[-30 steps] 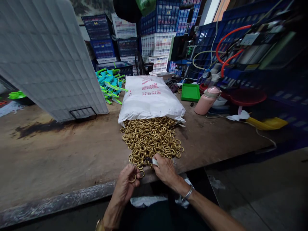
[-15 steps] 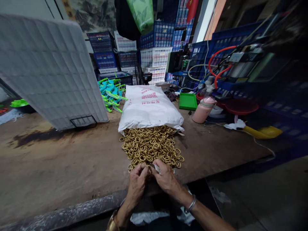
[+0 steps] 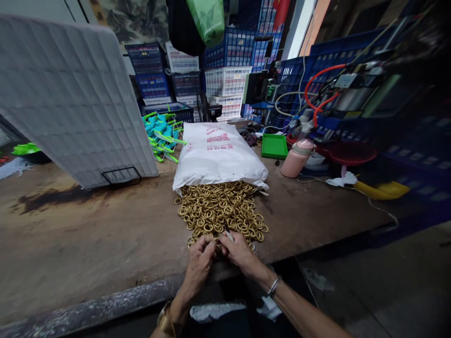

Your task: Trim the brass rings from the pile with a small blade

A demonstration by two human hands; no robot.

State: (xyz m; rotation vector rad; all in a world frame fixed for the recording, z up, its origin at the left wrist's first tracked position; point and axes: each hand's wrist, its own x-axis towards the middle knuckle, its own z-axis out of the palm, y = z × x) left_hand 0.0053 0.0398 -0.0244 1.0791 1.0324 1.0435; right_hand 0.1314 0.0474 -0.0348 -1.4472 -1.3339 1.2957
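Observation:
A heap of brass rings (image 3: 220, 209) spills from the open mouth of a white sack (image 3: 218, 152) lying on the brown worktable (image 3: 88, 244). Both my hands meet at the near edge of the heap. My left hand (image 3: 200, 262) has its fingers pinched together on a brass ring, mostly hidden by the fingers. My right hand (image 3: 240, 252), with a bracelet on the wrist, grips a small tool with a pale tip (image 3: 229, 235) that points into the rings right beside my left fingers.
A grey quilted panel (image 3: 77, 94) leans on the table at the left. Teal and green plastic parts (image 3: 164, 134) lie behind it. A green tray (image 3: 275, 146), pink bottle (image 3: 296, 159), red bowl (image 3: 352, 152) and yellow scoop (image 3: 382, 190) stand at right. Stacked crates (image 3: 229, 80) fill the back.
My left hand has come up from the table's edge to meet my right hand at the heap. Both hands then moved slightly further into the rings.

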